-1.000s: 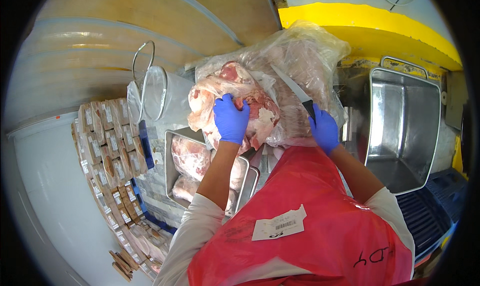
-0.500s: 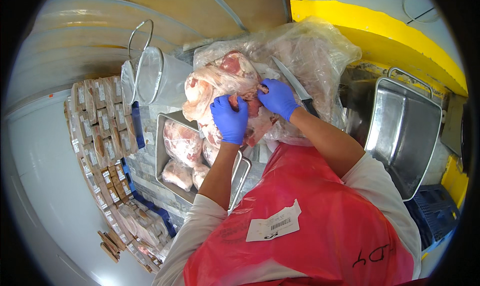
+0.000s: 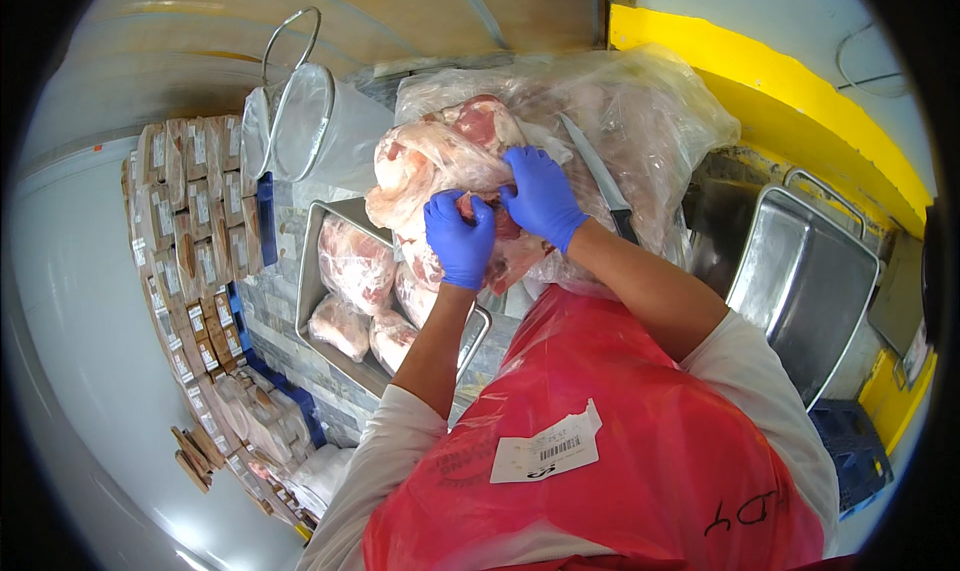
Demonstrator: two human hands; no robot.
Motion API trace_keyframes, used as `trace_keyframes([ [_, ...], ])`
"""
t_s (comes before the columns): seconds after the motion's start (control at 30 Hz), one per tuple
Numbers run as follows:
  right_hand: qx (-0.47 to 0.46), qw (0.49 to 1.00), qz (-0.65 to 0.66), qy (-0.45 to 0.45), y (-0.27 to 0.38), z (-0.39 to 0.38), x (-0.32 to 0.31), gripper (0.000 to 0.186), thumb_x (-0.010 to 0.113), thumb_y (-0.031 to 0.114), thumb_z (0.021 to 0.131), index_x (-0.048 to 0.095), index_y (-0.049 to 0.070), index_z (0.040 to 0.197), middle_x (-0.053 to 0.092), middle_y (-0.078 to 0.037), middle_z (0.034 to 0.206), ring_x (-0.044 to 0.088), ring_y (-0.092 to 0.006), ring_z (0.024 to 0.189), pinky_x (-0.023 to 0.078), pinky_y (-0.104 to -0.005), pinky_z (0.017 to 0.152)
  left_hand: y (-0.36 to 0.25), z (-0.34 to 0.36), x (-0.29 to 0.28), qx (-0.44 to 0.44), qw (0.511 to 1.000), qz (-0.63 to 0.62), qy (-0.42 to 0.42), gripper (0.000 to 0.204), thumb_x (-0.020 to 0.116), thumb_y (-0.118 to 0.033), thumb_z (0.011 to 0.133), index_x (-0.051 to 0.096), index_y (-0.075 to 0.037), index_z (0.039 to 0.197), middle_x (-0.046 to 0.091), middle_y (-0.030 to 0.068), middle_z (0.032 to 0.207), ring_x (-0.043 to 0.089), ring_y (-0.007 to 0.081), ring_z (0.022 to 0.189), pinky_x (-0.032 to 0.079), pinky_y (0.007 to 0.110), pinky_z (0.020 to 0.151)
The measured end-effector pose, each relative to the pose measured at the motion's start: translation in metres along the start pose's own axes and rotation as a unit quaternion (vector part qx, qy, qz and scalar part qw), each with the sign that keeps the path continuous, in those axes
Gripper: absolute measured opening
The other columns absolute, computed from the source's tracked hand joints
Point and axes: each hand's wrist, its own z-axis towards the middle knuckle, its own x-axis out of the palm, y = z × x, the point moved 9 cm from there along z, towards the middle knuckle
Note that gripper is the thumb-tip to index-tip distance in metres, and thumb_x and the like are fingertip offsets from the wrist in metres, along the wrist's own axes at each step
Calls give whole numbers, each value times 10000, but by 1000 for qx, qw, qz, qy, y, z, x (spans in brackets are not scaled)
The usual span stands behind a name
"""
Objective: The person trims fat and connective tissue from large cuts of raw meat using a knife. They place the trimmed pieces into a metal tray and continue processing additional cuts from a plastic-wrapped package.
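Note:
A large piece of raw meat (image 3: pixel 410 186), pale with fat and red in places, lies in front of me. My left hand (image 3: pixel 462 241), in a blue glove, is closed on its near edge with curled fingers. Gloved the same way, my right hand (image 3: pixel 543 199) presses its fingers and thumb into the meat just to the right; its fingertips are partly hidden. The two hands nearly touch around a red cut area. A knife (image 3: pixel 600 176) with a black handle rests on clear plastic sheeting (image 3: pixel 660 121), right of my right hand.
A metal tub (image 3: pixel 308 271) holding plastic-wrapped meat pieces stands at left, below the large piece. Another metal tub (image 3: pixel 800 291) is at the right, above a blue plastic pallet (image 3: pixel 850 451). Clear bags hang on a wire hoop (image 3: pixel 325 121). Stacked cardboard boxes (image 3: pixel 200 221) stand far left.
My right hand has moved slightly left and closer to my left hand, onto the meat. The view has shifted a little; the knife still lies on the plastic.

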Motion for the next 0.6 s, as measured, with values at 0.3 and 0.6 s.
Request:
trace_keyframes([
  [0.3, -154, 981, 95, 72, 15, 4, -5, 92, 639, 59, 750, 581, 79, 819, 618, -181, 875, 587, -413, 851, 480, -509, 765, -7, 1, -5, 30, 999, 14, -30, 197, 738, -130, 785, 608, -54, 911, 611, 136, 822, 595, 325, 761, 495, 423, 714],
  [0.6, -117, 993, -26, 8, 27, 1, 10, 156, 671, 178, 738, 587, 72, 815, 627, -167, 815, 592, -403, 828, 487, -525, 752, -10, 4, -5, 26, 999, 10, -23, 196, 739, -111, 778, 604, -58, 910, 621, 124, 820, 596, 318, 759, 496, 418, 712],
])
